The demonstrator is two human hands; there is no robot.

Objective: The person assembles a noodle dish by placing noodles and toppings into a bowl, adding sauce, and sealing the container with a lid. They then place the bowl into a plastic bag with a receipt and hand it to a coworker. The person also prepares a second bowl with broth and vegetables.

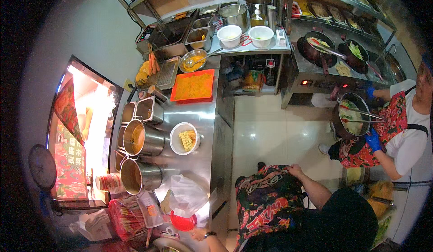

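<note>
At the bottom, my left hand (199, 233), with a dark band on its wrist, reaches over the steel counter. It is beside a round red plastic item (183, 222), perhaps a lid; whether they touch I cannot tell. A clear plastic bag (186, 194) lies just above, partly over the red item. My right hand (295, 171) is closed on the edge of my dark floral apron (267, 201). Farther up the counter stands a white bowl (173, 143) with a block of dried noodles (187, 140).
Two steel pots (134, 137) (131, 177) stand left of the bowl. Beyond lies an orange-red tray (192, 85). At right, a co-worker in blue gloves (373, 140) holds a pan (353, 127) with tongs in it. Two more pans (318, 44) (357, 54) sit on the stove.
</note>
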